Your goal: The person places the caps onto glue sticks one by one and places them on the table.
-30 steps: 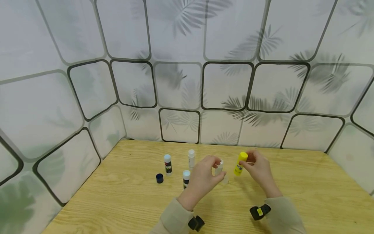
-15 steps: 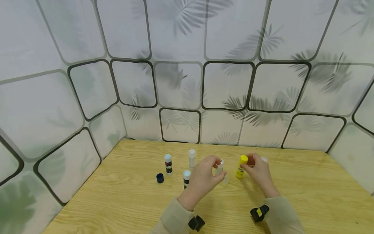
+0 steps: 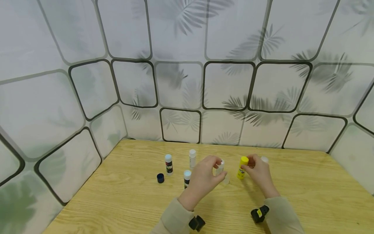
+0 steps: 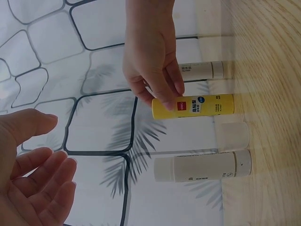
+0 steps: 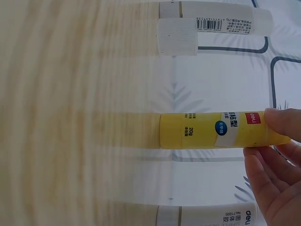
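Note:
My right hand (image 3: 259, 172) pinches the upper end of a yellow glue stick (image 3: 242, 168) between thumb and fingers. The stick is upright, its base against the tabletop in the right wrist view. My left hand (image 3: 202, 179) hovers with loosely bent fingers and holds nothing; the left wrist view shows a gap between it and the sticks. Just beyond it stands a white glue stick (image 4: 207, 167), with a ribbed whitish cap (image 5: 178, 36) on the table beside it. Another white glue stick (image 5: 211, 215) stands past my right hand, mostly hidden in the head view.
To the left stand a dark-labelled glue stick (image 3: 168, 164), a white glue stick (image 3: 192, 158) and a second dark-labelled stick (image 3: 187, 178), partly behind my left hand. A dark blue cap (image 3: 160, 178) lies on the wooden table (image 3: 122, 201). A patterned curtain (image 3: 181, 84) rises behind.
The yellow glue stick has come down and slightly right, from tilted to upright on the table, with my right hand on it. A white stick's top now shows behind that hand. My left hand stays put.

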{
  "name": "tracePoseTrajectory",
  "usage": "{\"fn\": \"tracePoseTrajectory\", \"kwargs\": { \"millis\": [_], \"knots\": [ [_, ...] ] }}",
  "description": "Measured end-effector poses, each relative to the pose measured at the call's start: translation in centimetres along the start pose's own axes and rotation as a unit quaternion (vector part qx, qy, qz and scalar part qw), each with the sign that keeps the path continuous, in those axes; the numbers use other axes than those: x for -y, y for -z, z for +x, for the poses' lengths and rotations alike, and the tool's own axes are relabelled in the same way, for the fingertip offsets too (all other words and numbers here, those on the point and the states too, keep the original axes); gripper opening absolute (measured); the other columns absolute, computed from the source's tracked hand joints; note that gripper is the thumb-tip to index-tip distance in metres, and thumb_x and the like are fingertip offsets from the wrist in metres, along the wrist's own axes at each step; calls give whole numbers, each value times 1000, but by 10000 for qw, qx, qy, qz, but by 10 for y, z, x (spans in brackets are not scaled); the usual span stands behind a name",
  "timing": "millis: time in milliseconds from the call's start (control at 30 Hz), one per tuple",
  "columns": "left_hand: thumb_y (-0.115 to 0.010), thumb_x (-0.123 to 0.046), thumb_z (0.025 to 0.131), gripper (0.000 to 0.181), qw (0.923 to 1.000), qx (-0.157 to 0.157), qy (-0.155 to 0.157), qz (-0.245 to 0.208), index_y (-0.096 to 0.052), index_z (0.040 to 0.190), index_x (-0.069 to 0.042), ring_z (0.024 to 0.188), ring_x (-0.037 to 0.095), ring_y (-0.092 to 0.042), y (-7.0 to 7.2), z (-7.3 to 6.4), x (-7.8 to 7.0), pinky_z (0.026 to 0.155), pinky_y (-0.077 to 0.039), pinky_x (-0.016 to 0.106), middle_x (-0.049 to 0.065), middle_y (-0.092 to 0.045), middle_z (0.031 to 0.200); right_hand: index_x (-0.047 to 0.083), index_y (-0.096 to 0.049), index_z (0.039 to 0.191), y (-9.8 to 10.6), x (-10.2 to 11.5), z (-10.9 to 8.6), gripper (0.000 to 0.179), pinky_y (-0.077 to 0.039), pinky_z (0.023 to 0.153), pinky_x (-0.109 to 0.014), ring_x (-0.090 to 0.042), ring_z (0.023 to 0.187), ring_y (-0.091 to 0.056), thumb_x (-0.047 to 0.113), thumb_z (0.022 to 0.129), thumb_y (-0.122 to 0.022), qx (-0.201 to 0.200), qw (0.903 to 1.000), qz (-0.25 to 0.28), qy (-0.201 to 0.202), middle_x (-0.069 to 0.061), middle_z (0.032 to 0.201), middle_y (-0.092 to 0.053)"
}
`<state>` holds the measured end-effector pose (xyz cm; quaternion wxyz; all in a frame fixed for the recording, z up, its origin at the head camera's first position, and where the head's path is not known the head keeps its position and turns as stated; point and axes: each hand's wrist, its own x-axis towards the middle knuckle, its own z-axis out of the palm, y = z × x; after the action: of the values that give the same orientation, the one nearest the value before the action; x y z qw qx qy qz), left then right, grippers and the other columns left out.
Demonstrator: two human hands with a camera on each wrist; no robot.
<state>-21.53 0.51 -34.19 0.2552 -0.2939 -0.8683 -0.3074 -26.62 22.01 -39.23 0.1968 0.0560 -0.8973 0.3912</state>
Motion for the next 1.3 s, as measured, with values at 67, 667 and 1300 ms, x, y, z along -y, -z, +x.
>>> {"fn": "tracePoseTrajectory", "kwargs": {
  "millis": [67,667,1300],
  "knots": [
    [-69,-24,77,26,10000,-27,-12,54,-60,97,-8,75,7,-57,0,0,0,57,-41,13,-3,-59,86,-5,-51,103,-6,-16,4,33,-49,66,-37,-30,82,-56,11,79,-67,-96,9999,-95,94,-19,91,-58],
    [-67,-23,78,25,10000,48,-25,50,-60,97,-9,74,5,-56,0,0,0,56,-41,12,-3,-59,87,-2,-52,111,-18,-46,14,41,-49,67,-35,-28,83,-56,20,80,-66,-289,9988,-363,147,-16,93,-58],
    [-68,-24,78,26,9999,80,-16,81,-60,97,-8,73,4,-55,0,0,-1,55,-40,12,-4,-59,85,4,-50,114,-33,-81,24,40,-49,69,-38,-24,84,-56,19,80,-66,-454,9969,-495,399,-10,95,-57]
  ]
}}
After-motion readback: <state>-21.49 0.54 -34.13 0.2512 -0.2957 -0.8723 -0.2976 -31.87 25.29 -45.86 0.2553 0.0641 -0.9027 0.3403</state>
